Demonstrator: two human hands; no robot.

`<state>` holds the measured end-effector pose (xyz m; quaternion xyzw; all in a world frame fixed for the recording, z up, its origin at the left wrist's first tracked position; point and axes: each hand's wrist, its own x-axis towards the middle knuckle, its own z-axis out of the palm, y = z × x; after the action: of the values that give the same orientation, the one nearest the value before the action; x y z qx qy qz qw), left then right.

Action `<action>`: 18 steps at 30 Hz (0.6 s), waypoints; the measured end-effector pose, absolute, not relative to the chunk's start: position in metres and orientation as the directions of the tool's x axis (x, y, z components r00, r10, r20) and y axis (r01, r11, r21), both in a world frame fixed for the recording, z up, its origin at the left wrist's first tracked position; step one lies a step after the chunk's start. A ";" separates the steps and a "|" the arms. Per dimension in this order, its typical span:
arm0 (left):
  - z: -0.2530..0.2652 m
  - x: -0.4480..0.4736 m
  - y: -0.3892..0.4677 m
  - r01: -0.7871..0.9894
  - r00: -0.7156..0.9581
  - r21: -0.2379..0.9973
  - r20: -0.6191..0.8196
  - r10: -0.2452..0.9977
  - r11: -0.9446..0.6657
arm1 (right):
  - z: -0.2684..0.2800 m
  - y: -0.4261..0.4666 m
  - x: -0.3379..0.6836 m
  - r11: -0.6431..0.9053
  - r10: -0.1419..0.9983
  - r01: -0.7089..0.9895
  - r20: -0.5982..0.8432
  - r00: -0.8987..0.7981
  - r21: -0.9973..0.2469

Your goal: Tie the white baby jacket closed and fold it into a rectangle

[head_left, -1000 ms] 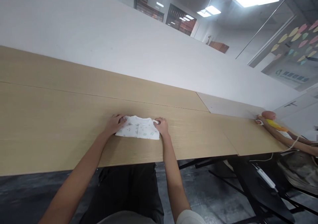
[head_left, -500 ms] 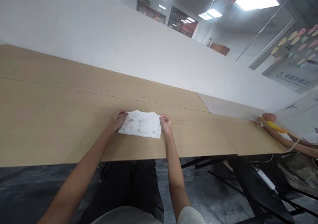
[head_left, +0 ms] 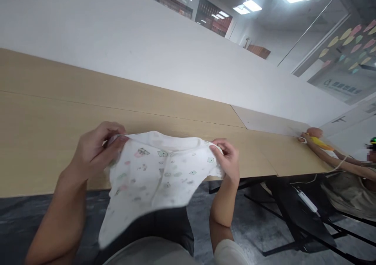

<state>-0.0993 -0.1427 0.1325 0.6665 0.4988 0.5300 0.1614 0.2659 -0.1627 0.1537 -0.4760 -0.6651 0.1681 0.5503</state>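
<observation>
A small white baby shirt (head_left: 158,171) with printed little figures hangs unfolded between my two hands in the head view. My left hand (head_left: 96,149) pinches it at the left shoulder, fingers closed on the cloth. At the opposite shoulder, my right hand (head_left: 227,155) grips the fabric between thumb and fingers. The neckline runs along the top between them. Its lower part drops past the table's front edge in front of my lap, slanting down to the left, and the hem is blurred.
The long wooden table (head_left: 58,136) stretches left and right against a white wall (head_left: 117,49). At the far right a co-worker's arms (head_left: 329,159) reach to a doll (head_left: 319,139) in yellow. A black bench (head_left: 299,214) with a white power strip (head_left: 308,201) stands below.
The shirt, earlier folded on the tabletop, has been lifted toward me and has fallen open. Both hands have risen closer and moved farther apart, still holding its shoulders.
</observation>
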 end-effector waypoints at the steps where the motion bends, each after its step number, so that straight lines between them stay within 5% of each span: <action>1: 0.134 -0.099 -0.139 0.550 -0.022 0.708 0.543 0.840 -0.443 | 0.154 -0.155 0.268 0.462 0.843 0.454 0.537 0.042 -0.762; 6: 0.109 -0.084 -0.080 0.678 0.110 0.641 0.396 0.912 -0.360 | 0.130 -0.076 0.272 0.240 0.968 0.484 0.168 -0.187 -0.841; 10: 0.065 -0.078 -0.034 0.786 0.178 0.569 0.168 0.970 -0.242 | 0.094 -0.029 0.270 0.018 0.941 0.434 -0.132 -0.312 -0.901; 18: 0.011 -0.119 -0.030 0.839 0.197 0.500 0.088 0.976 -0.215 | 0.073 -0.025 0.281 0.007 0.833 0.365 -0.196 -0.517 -0.931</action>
<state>-0.1191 -0.0300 0.0108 0.7539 0.6020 0.1973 0.1742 0.2805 -0.0246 0.0734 -0.4426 -0.6766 0.5483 0.2137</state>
